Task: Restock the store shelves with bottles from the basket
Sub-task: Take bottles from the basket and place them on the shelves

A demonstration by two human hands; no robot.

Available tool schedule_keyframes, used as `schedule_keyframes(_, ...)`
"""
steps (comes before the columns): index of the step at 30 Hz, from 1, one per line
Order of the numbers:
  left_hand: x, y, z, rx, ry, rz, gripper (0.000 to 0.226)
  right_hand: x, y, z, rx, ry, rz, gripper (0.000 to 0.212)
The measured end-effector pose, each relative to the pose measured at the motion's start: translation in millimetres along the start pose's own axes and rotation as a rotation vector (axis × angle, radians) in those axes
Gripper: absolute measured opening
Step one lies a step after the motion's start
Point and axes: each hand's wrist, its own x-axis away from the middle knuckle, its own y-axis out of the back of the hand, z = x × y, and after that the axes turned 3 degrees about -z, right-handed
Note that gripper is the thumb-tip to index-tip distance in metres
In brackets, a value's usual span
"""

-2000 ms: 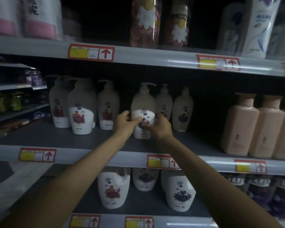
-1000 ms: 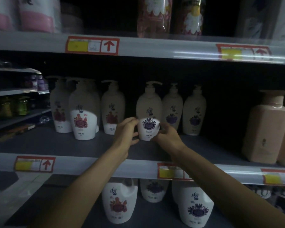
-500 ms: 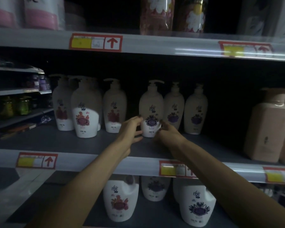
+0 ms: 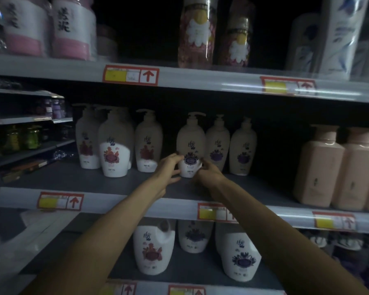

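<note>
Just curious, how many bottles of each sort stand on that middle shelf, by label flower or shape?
Red-flower pump bottles: 3 in plain view; more may hide behind
Purple-flower pump bottles: 3, one held by the left hand and right hand
Pink square bottles: 3, one cut by the frame edge
Total: 9

Pump bottle (image 4: 191,143): cream-white, purple flower label, pump head fitted. Stood upright on the middle shelf (image 4: 115,184); lower body clasped between left hand (image 4: 168,169) and right hand (image 4: 207,173).
</note>
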Motion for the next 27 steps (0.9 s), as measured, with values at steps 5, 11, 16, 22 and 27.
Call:
schedule_keyframes(5, 28, 1, -19, -0.152, 0.022, 0.081, 0.029, 15, 1, 4, 0.083, 0.080, -0.062, 0.079)
schedule_keyframes(11, 55, 12, -29, -0.849, -0.321, 0.194, 0.051, 63, 36, 27, 0.628, 0.391, -0.213, 0.072)
schedule_keyframes(16, 85, 9, -23, -1.345, -0.659, 0.147, 0.079, 116, 83, 5, 0.886, 0.420, -0.181, 0.097)
schedule_keyframes(22, 137, -48, 1, -1.506, -0.823, 0.244, 0.089, 188, 144, -40, 1.074, 0.352, -0.227, 0.119)
schedule_keyframes(27, 173, -126, 37, -1.437, -0.904, 0.385, 0.096, 240, 203, -88, 1.084, 0.235, -0.312, 0.124)
